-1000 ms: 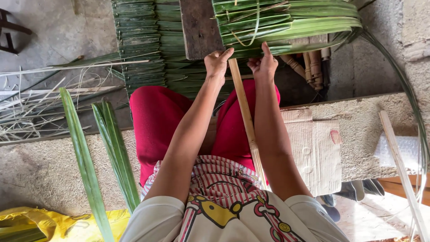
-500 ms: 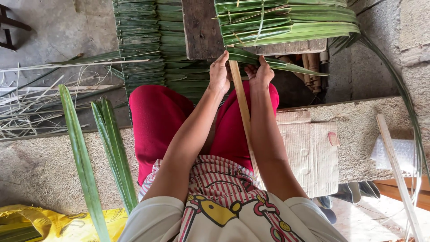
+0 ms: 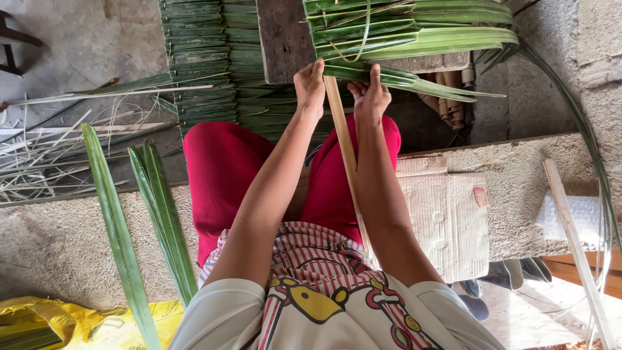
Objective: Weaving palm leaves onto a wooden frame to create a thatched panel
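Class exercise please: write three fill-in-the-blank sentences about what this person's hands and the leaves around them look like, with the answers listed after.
1. Both hands, left hand and right hand, touch long ____ leaves.
2. A thin wooden stick runs between the two ____.
3. The person's trousers are ____.

Missing words: green; forearms; red

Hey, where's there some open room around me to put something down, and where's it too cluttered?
Bare concrete ledge lies open left of the loose green leaves, above the yellow bag. The grey floor at top left, beside the woven leaf panel, is free too. It is crowded around the left hand and right hand, at the leaf bundle and wooden stick.
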